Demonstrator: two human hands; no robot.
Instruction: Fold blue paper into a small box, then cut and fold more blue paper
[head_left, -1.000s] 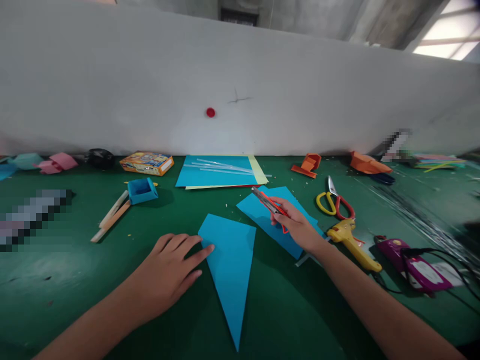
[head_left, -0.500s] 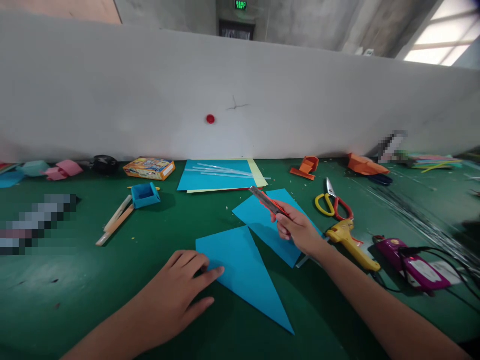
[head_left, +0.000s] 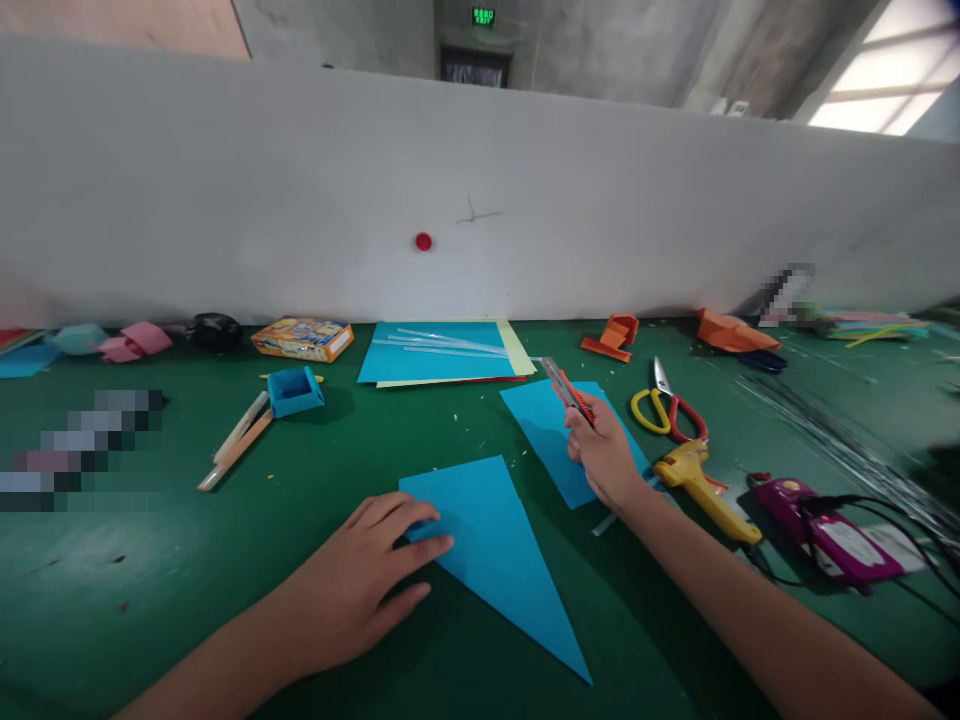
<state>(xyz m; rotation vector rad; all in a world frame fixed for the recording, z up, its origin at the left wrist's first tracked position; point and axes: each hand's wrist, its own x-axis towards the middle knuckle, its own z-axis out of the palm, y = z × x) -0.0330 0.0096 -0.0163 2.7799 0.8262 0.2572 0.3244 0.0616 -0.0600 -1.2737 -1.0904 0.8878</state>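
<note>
One pointed blue card (head_left: 506, 555) lies flat on the green tabletop (head_left: 345, 440) right in front of you, its long tip aimed toward your near right. Your left hand (head_left: 375, 580) rests at its left corner, fingers loosely spread and gripping nothing; how hard they press, you cannot tell from here. To steady the card well, it probably helps to lay those fingertips flat and bear down evenly. Your right hand (head_left: 604, 450) has its fingers curled firmly around the box cutter (head_left: 566, 392), above the second blue sheet (head_left: 551, 435); best point the blade away from your left hand. Beyond, to the right, sit the glue gun (head_left: 709, 490) and scissors (head_left: 671, 405).
</note>
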